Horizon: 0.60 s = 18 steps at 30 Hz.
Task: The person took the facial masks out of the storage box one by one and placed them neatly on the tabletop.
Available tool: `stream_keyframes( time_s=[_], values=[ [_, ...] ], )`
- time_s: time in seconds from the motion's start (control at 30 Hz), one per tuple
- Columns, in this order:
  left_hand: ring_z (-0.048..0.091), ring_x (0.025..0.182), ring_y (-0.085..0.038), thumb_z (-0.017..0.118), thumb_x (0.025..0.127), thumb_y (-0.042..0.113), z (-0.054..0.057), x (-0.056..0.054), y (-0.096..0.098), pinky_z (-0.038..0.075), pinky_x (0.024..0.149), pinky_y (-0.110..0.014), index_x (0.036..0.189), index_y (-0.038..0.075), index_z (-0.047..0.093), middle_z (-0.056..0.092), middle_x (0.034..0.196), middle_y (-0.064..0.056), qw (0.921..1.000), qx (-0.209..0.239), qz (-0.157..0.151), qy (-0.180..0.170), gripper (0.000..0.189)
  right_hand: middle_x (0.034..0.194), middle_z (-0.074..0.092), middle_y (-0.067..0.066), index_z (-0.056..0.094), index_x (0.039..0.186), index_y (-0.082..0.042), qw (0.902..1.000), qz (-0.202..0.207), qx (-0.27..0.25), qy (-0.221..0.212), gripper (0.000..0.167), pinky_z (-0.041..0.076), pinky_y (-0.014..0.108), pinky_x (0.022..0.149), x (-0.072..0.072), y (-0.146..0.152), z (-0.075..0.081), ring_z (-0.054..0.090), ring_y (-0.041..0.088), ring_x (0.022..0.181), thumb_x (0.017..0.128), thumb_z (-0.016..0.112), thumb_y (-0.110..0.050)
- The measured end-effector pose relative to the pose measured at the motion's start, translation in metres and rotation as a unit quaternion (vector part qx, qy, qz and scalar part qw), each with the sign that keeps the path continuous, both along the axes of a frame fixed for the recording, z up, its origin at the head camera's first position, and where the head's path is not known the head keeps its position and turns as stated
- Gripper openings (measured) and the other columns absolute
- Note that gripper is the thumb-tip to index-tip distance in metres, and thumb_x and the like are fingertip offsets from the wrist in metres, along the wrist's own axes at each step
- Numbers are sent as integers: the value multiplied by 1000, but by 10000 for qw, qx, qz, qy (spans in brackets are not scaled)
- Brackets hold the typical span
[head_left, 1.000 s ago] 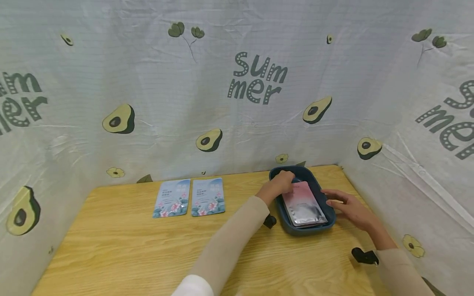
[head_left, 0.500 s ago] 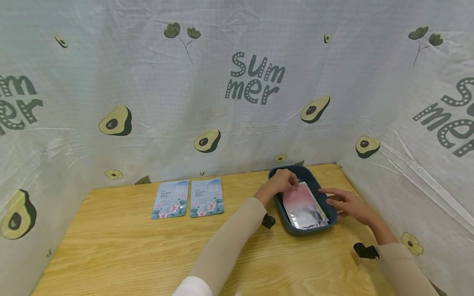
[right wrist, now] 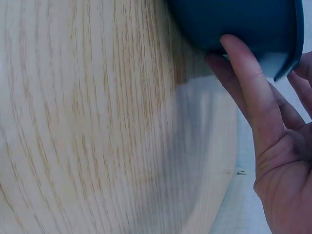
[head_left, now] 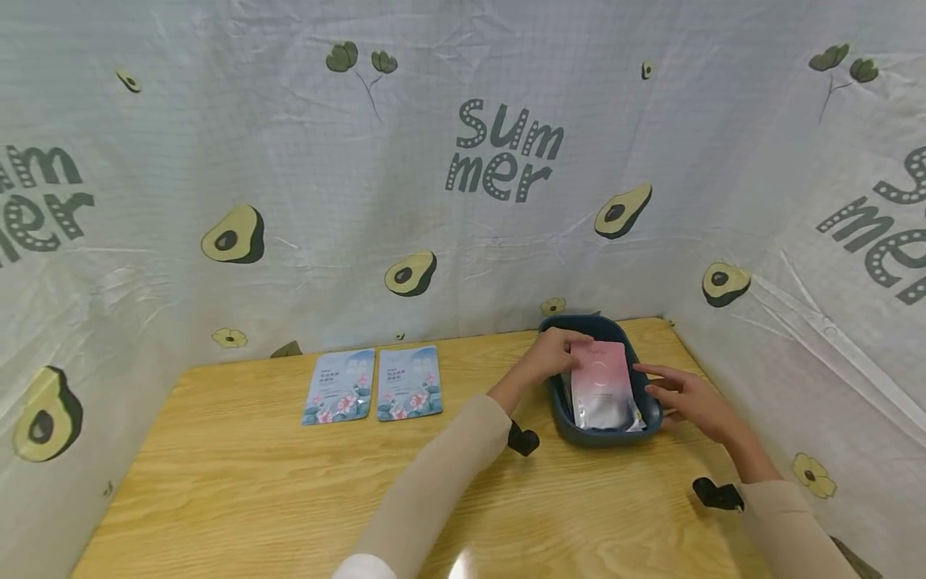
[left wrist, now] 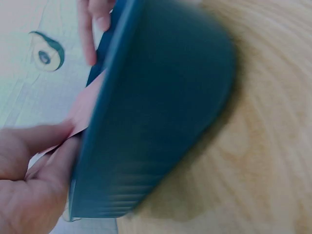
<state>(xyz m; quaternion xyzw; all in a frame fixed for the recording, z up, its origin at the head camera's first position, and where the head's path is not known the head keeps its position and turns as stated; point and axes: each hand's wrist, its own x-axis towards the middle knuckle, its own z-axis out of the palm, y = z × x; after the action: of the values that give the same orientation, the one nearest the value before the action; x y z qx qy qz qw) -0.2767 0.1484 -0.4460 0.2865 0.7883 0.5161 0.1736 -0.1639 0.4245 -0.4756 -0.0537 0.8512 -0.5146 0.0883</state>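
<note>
A dark blue plastic basket stands at the back right of the table. Inside it lie flat sachets, and the uppermost is a pink-and-silver sachet. My left hand pinches that sachet at its upper left edge between thumb and fingers, also plain in the left wrist view, where the pink sachet shows above the basket's rim. My right hand is at the basket's right side. In the right wrist view, its nearly straight fingers touch the outer wall of the basket.
Two blue floral sachets, a left one and a right one, lie side by side toward the back of the wooden table. A white curtain printed with avocados encloses the back and both sides.
My left hand has lifted the pink sachet's upper end and turned it more upright, shifting slightly right. The basket has moved a little right and back. My right hand stays by its side.
</note>
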Motion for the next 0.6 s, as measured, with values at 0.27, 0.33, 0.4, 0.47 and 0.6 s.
stream_keyframes(
  time_s=[0.27,0.33,0.4,0.47,0.6],
  values=[
    [64,70,-9,71,94,2,-7,11,4,50,61,-15,105,-4,69,72,84,-8,9902,405,1243,485,12,139,49,40,39,154,1,9998,-102,-164,20,57,63,43,71,-1,-4,-2,70,11,96,106,57,-23],
    [54,63,-7,65,97,1,-6,15,2,42,56,-14,91,-4,65,60,73,-4,9922,254,1062,610,8,138,50,39,39,154,2,9998,-107,-172,63,56,63,43,71,-1,-5,-3,71,13,95,106,57,-22],
    [42,57,-10,59,98,-5,-5,21,-2,34,52,-18,86,-4,59,44,66,-2,9964,203,712,402,12,136,50,39,40,153,3,9997,-127,-173,105,56,63,43,70,-1,-6,-4,72,14,94,106,57,-22],
    [40,57,-11,53,94,-13,-3,27,-6,33,52,-20,93,-6,61,46,68,-1,9982,403,408,-198,11,136,50,40,40,153,3,9997,-115,-138,153,55,63,43,69,0,-5,-6,72,14,94,106,57,-21],
    [62,72,-12,52,93,-19,2,36,-12,53,63,-21,119,-10,66,69,90,-10,9905,865,397,-997,31,134,52,39,41,153,1,9994,-222,-114,242,56,64,41,67,1,-4,-8,72,15,92,106,58,-24]
  ],
)
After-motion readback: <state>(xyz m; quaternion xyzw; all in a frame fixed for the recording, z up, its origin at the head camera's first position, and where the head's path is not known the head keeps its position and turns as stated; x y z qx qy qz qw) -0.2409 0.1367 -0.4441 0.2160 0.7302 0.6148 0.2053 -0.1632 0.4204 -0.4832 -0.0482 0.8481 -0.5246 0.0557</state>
